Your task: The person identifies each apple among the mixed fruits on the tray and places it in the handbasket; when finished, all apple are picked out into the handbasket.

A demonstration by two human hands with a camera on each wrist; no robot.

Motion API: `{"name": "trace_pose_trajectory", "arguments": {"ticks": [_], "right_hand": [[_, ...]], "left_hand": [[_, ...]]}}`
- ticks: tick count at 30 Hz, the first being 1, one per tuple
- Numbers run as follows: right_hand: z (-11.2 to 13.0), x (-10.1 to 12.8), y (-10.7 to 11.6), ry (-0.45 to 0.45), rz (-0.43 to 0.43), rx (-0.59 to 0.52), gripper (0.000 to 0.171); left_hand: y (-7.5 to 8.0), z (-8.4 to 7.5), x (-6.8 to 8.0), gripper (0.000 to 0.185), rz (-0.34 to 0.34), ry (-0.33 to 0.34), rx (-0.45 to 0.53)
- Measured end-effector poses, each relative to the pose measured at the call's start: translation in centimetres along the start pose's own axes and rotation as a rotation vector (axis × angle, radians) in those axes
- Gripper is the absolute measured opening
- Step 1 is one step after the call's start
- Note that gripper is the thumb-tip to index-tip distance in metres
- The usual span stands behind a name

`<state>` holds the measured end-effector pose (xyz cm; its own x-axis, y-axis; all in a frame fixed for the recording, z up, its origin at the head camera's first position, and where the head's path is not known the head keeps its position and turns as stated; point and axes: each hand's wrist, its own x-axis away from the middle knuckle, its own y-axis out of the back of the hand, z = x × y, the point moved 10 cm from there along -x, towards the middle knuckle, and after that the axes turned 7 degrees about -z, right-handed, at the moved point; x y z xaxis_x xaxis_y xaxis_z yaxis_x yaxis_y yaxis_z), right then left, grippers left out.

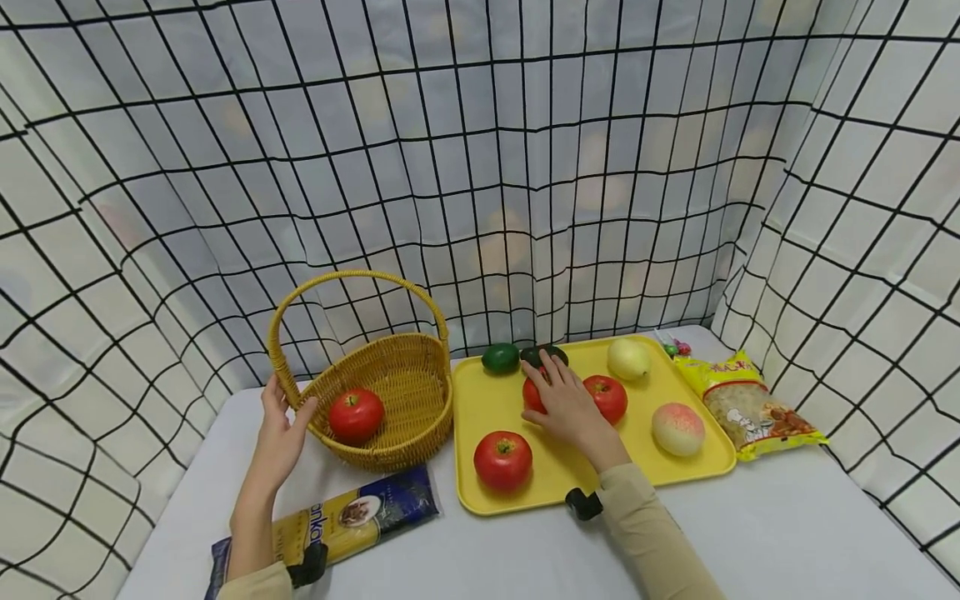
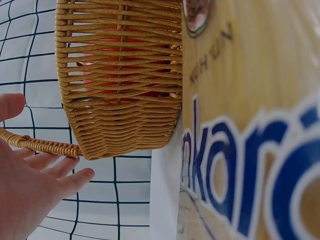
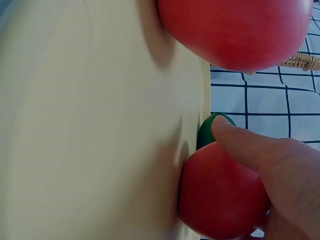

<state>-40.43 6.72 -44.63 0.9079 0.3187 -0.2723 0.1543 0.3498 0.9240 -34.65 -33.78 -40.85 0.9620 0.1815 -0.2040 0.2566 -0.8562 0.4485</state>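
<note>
From the head view my right hand (image 1: 570, 408) lies over a red tomato (image 1: 534, 393) on the yellow tray (image 1: 480, 400), fingers spread across its top and curling onto it. My right wrist view alone shows the finger (image 3: 250, 147) pressed against that tomato's skin (image 3: 220, 195), with a green fruit (image 3: 206, 131) just past the fingertip at the tray's edge; I cannot tell there how firmly I grip. My left hand (image 1: 279, 433) is flat and relaxed, resting against the wicker basket (image 1: 397, 375) where its handle meets the rim. Only the head view shows the tomato inside the basket (image 1: 356, 414); the left wrist view gives just red through the weave (image 2: 120, 65), plus the pasta packet (image 2: 250, 150) up close beside the basket on the worktop.
</note>
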Motion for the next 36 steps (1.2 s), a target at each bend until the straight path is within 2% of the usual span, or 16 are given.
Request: {"name": "trace_pose_trajectory", "arguments": {"ticks": [7, 15, 20, 31, 36], "right_hand": [[-0.2, -0.1, 0.6, -0.003, -0.002, -0.007, 0.073], [0.0, 0.4, 0.8, -0.022, 0.082, -0.064, 0.067], [0.4, 0.6, 1.2, -0.021, 0.137, -0.118, 0.064], [1.4, 2.2, 1.5, -0.076, 0.292, -0.003, 0.064], [1.9, 2.8, 1.9, -0.092, 0.361, -0.009, 0.064]], "left_hand": [[-0.2, -0.2, -0.2, 0.088, 0.005, -0.002, 0.010], [-0.2, 0.2, 0.0, 0.087, 0.013, 0.006, 0.001], [-0.2, -0.4, -0.2, 0.088, 0.024, -0.021, 0.028], [-0.3, -0.2, -0.3, 0.088, 0.029, -0.023, 0.034], [-0.1, -0.4, -0.3, 0.087, 0.019, -0.027, 0.027]]}}
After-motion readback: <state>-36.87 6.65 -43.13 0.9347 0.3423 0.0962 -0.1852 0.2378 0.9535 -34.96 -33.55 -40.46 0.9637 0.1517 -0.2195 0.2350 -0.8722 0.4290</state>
